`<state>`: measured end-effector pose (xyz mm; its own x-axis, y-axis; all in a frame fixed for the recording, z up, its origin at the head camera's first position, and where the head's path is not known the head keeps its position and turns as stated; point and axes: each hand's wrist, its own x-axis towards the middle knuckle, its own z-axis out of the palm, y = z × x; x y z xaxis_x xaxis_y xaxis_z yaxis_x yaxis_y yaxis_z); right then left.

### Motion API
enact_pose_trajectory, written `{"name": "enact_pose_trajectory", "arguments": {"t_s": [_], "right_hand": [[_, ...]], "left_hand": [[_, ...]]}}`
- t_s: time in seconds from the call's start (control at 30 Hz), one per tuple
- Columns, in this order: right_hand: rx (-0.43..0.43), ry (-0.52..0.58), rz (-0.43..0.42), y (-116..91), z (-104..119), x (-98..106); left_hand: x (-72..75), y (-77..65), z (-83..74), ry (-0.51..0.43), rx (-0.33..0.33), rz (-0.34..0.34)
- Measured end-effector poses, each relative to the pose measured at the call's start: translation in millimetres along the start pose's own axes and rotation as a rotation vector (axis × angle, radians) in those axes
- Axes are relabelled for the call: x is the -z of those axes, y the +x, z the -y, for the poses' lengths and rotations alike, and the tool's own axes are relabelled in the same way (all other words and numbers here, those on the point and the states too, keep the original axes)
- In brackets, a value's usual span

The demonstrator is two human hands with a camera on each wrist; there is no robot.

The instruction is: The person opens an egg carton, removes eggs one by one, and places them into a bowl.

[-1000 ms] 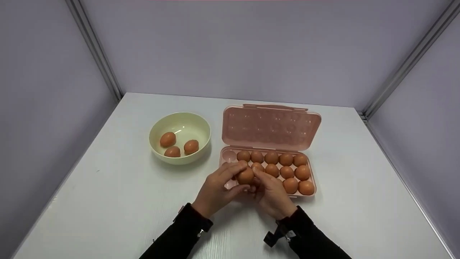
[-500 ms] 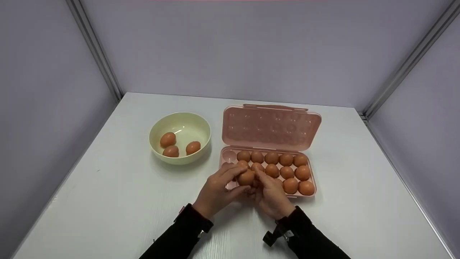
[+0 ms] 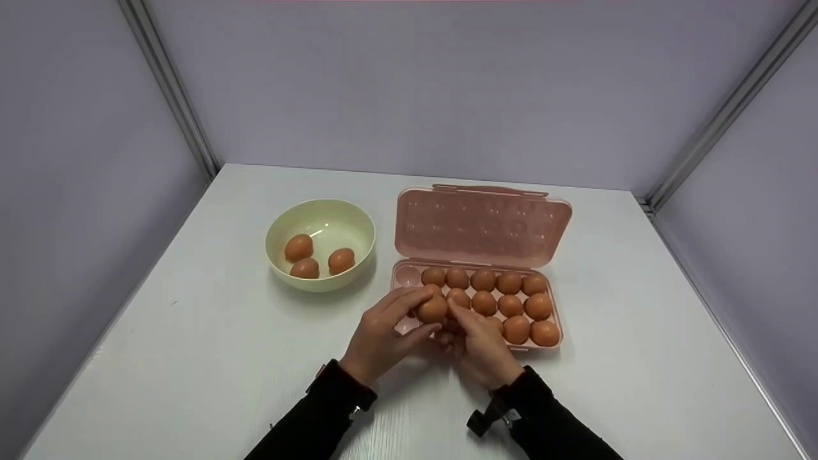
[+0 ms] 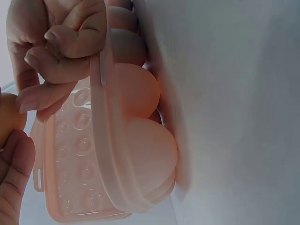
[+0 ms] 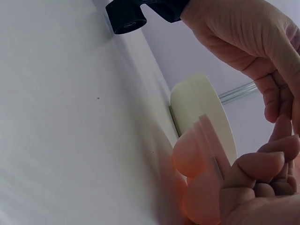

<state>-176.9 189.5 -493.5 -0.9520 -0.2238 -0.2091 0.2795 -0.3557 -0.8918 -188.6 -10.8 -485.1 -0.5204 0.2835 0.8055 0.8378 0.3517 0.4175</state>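
Note:
A brown egg [image 3: 432, 310] is held just above the near left part of a pink egg box [image 3: 408, 276]. My left hand [image 3: 378, 332] grips it from the left, with the thumb below and the fingers over the far side. From the right, my right hand [image 3: 480, 348] pinches at its edge with the fingertips, the other fingers curled. In the left wrist view the same egg [image 4: 10, 117] shows only partly at the left edge, between the two hands. Several brown eggs [image 3: 509, 305] fill cups of the box; some near cups are hidden behind the hands.
The box's lid [image 3: 482, 227] stands open, leaning back. Left of it sits a pale green bowl [image 3: 345, 220] holding three brown eggs [image 3: 299, 247]. Both stand on a white table [image 3: 211, 332] with grey walls [image 3: 409, 89] at the back and sides.
The held egg and my left hand have shifted slightly left. My right hand stays nearly in place. The eggs in the bowl have rocked slightly.

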Motion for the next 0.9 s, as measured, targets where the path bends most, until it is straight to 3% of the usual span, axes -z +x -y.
{"name": "enact_pose_trajectory", "arguments": {"t_s": [0.23, 0.4, 0.53, 0.73, 0.9], "right_hand": [[-0.027, 0.022, 0.076, 2.1, 0.3, 0.8], [-0.033, -0.007, 0.084, 2.7, 0.6, 0.5], [-0.027, -0.026, 0.077, 2.3, 0.6, 0.3], [-0.009, -0.009, 0.082, 2.4, -1.1, 0.5], [-0.012, -0.029, 0.087, 1.8, -1.0, 0.8]], "left_hand": [[25.2, 13.1, 17.0, 0.095, 0.060, -0.135], [54.4, 30.1, 43.6, 0.206, 0.255, -0.161], [71.0, 38.7, 66.6, 0.266, 0.441, -0.067], [80.4, 43.1, 94.6, 0.291, 0.688, 0.155], [83.7, 47.6, 107.7, 0.288, 0.811, 0.272]]}}
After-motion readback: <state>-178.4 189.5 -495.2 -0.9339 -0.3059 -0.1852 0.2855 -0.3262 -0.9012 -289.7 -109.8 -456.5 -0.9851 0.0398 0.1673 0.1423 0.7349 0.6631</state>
